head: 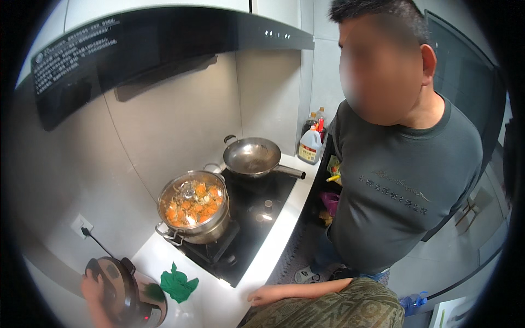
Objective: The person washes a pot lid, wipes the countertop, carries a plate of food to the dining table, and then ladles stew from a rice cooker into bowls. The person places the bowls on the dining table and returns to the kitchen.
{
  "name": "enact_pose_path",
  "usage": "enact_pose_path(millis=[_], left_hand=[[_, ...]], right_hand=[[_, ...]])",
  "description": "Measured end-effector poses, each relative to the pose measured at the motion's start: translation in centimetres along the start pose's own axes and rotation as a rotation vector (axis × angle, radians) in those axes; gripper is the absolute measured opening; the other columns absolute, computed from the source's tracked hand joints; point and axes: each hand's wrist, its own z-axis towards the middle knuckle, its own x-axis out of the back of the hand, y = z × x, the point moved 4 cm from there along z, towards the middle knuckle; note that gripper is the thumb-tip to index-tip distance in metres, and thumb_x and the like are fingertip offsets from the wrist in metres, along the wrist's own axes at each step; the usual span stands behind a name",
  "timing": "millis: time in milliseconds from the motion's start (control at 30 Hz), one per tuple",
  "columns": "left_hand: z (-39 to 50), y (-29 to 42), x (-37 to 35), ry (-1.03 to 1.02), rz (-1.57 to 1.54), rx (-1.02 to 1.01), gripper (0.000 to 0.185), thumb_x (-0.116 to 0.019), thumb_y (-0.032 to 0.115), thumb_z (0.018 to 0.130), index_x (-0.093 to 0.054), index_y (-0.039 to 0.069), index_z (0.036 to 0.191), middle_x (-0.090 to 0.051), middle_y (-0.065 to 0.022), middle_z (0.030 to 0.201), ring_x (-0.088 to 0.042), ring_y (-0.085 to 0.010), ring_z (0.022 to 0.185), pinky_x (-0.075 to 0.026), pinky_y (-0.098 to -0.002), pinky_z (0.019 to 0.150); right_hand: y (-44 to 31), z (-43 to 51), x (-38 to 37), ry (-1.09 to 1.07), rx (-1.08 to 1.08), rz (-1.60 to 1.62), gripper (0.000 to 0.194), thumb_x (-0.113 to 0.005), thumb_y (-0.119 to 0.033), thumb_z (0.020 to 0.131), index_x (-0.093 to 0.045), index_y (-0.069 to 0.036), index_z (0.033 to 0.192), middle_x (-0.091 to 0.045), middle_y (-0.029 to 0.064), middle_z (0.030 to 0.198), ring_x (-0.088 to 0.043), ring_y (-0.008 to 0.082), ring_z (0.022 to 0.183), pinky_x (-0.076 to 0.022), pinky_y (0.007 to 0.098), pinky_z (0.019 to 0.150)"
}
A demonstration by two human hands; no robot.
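My left hand (pixel 93 285) lies on the brown lid of an electric cooker (pixel 119 283), fingers spread near its rim. A small red light glows on the cooker's front. My right hand (pixel 264 294) rests at the front edge of the white countertop (pixel 262 258) with nothing visible in it; how far its fingers are curled is unclear. A crumpled green plastic bag (pixel 179 283) lies between the cooker and the stove. On the black glass gas stove (pixel 262 205) stands a steel steamer pot (pixel 205 233) under a clear lid (pixel 188 192), with orange-shelled crabs (pixel 192 211) inside.
An empty wok (pixel 252 156) sits on the far burner, its handle pointing right. Bottles (pixel 310 143) stand in the corner. A range hood (pixel 172 45) overhangs the stove. Another person (pixel 404 172) stands close at the right. The cooker's cord runs to a wall socket (pixel 82 225).
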Motion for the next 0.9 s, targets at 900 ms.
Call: enact_pose_path(millis=[900], left_hand=[[-1.7, 2.6, 4.7, -0.102, -0.409, -0.307, 0.031, -0.06, 0.018, 0.075, -0.044, 0.005, 0.097, -0.048, -0.0189, 0.096, -0.051, -0.0412, 0.089, -0.043, -0.0457, 0.075]], right_hand=[[-0.8, 1.5, -2.8, -0.101, 0.012, 0.026, 0.039, -0.053, -0.034, 0.088, -0.054, -0.004, 0.113, -0.063, 0.0165, 0.101, -0.06, 0.0298, 0.093, -0.0459, 0.0368, 0.081]])
